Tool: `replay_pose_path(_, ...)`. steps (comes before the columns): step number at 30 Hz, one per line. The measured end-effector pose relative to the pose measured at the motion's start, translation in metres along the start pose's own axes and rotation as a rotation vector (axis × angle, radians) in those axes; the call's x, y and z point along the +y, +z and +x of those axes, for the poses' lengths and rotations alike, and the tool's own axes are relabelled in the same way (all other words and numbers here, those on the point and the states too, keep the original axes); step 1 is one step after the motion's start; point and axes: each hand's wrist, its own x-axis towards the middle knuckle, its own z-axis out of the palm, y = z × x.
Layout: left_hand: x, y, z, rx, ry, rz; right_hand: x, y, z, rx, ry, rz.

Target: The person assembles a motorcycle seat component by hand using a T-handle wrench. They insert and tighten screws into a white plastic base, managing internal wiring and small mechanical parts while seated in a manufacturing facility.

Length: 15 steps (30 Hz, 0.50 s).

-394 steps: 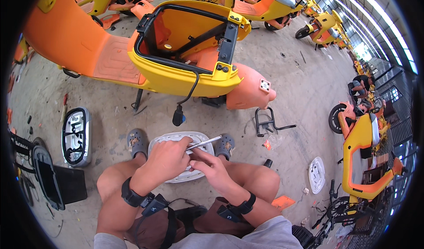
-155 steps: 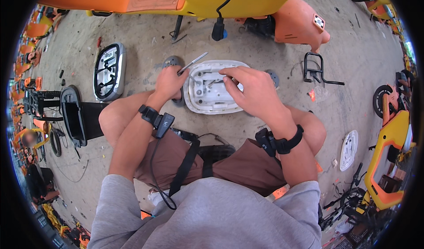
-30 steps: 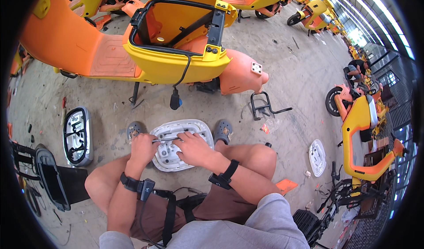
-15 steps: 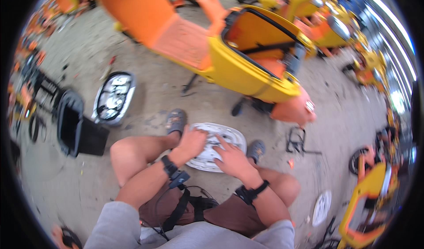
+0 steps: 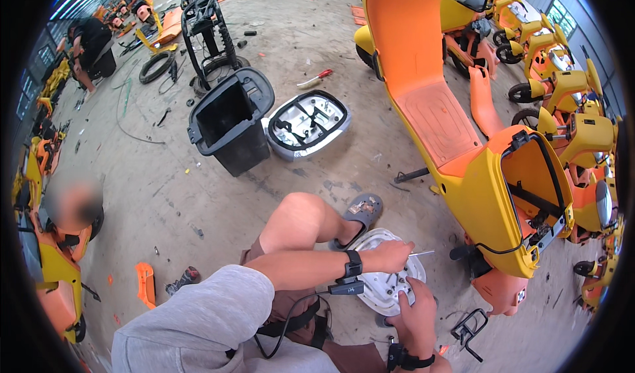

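A white oval plate (image 5: 378, 292) with ribs and holes lies low between my legs. My left hand (image 5: 390, 256) is closed above its far part, gripping a thin metal rod (image 5: 424, 253) that sticks out to the right. Any handle on the rod is hidden in the fist. Against the plate's right side rests my right hand (image 5: 419, 301), thumb and forefinger apart on its surface near small dark fittings. Its other fingers are partly hidden.
A black bin-like box (image 5: 231, 125) stands ahead, beside a silver oval shell (image 5: 309, 123) with a black rim. A red-handled tool (image 5: 315, 78) lies beyond. On the right stands a yellow and orange scooter body (image 5: 456, 128); a black bent bracket (image 5: 469, 333) lies near it.
My view has swung left, shifting the scene rightward. My left hand has lifted from the plate with the rod now visible in it; my right hand stays at the plate.
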Motion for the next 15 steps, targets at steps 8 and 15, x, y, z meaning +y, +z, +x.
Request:
replay_pose_path(8, 0.02, -0.016, 0.004, -0.143, -0.448, -0.771, -0.011, 0.013, 0.009, 0.003, -0.001, 0.049)
replay_pose_path(15, -0.009, 0.023, 0.015, -0.163, -0.444, -0.839, -0.027, 0.025, 0.012, -0.067, 0.009, -0.031)
